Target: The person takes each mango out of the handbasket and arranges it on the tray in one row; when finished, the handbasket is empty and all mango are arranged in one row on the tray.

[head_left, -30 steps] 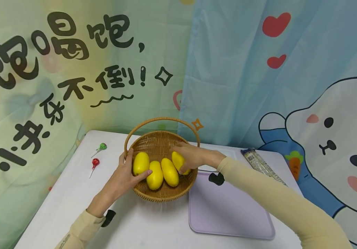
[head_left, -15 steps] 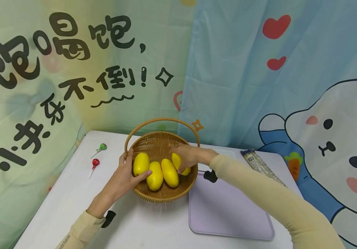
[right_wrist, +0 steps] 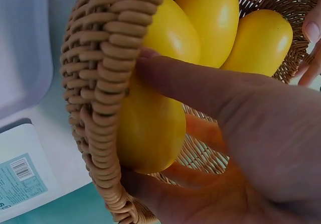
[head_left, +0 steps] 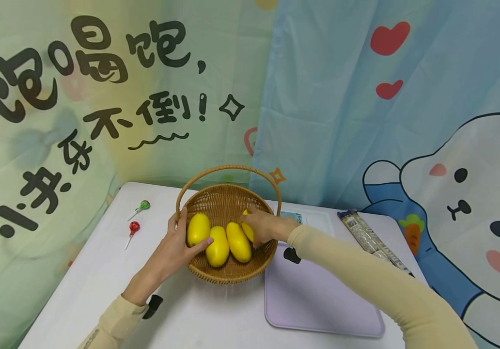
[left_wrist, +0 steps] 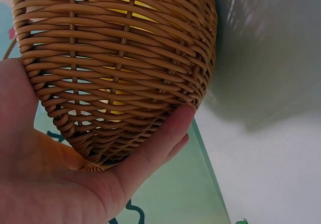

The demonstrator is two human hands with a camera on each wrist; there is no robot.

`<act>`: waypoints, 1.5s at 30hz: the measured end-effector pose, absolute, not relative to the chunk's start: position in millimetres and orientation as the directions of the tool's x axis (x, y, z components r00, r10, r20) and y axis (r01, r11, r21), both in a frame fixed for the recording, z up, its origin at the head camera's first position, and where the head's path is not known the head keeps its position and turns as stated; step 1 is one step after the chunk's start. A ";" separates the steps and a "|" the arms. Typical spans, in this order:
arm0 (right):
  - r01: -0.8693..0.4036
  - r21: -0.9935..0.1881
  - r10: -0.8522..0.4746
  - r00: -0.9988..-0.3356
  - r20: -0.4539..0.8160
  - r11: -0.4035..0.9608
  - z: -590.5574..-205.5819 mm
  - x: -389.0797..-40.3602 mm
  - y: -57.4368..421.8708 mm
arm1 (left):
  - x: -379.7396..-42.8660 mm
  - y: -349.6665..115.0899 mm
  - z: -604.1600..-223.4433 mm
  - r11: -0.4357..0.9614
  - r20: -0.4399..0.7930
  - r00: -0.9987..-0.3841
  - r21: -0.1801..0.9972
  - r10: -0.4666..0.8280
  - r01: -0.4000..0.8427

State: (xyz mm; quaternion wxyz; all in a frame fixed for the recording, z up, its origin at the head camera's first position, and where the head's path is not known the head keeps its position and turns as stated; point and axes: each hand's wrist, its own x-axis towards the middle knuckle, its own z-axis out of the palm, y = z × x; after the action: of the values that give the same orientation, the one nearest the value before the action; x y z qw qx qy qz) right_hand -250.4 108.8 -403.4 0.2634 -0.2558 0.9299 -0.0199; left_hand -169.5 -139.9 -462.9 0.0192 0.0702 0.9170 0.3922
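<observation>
In the head view a brown wicker basket (head_left: 228, 196) with a tall arched handle stands on the white table and holds several yellow mangoes (head_left: 217, 247). My left hand (head_left: 178, 245) grips the basket's left side, its thumb reaching over the rim beside the mangoes. The left wrist view shows that hand (left_wrist: 75, 184) spread around the woven wall. My right hand (head_left: 265, 227) is inside the basket at its right side, fingers and thumb around the rightmost mango (right_wrist: 153, 128). That mango lies against the basket wall and is mostly covered by the hand in the head view.
A lilac tray (head_left: 320, 300) lies right of the basket, with a white labelled package (right_wrist: 20, 171) behind it. A long wrapped packet (head_left: 367, 237) is at the back right. Green (head_left: 145, 205) and red (head_left: 134, 226) lollipops lie on the left. Printed curtains (head_left: 320, 97) hang behind the table.
My right forearm has moved slightly left, and the right hand now covers more of the rightmost mango. The left hand and the basket stay nearly in place.
</observation>
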 end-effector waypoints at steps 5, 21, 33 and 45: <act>-0.474 -0.167 -0.494 -0.740 -0.456 0.865 -404.0 -250.0 110.2 | -169.9 -139.3 -462.1 0.681 0.026 -0.989 0.722 0.147 0.120; -0.508 -0.248 -0.565 -0.742 -0.362 0.825 -373.7 -236.1 112.6 | -168.9 -139.9 -462.9 0.681 0.002 -0.989 0.724 0.149 0.104; -0.470 -0.359 -0.569 -0.782 -0.252 0.806 -317.9 -197.4 129.1 | -169.4 -140.1 -461.1 0.685 -0.013 -0.988 0.722 0.151 0.095; -0.477 -0.363 -0.554 -0.820 -0.144 0.800 -292.2 -159.2 174.9 | -169.7 -139.9 -461.6 0.688 0.007 -0.988 0.717 0.156 0.113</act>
State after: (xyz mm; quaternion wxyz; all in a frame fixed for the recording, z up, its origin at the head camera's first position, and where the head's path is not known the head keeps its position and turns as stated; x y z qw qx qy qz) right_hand -159.2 174.9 -292.2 0.1223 -0.2742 0.9408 -0.1575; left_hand -169.7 -139.9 -461.6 0.0274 0.0733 0.9182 0.3883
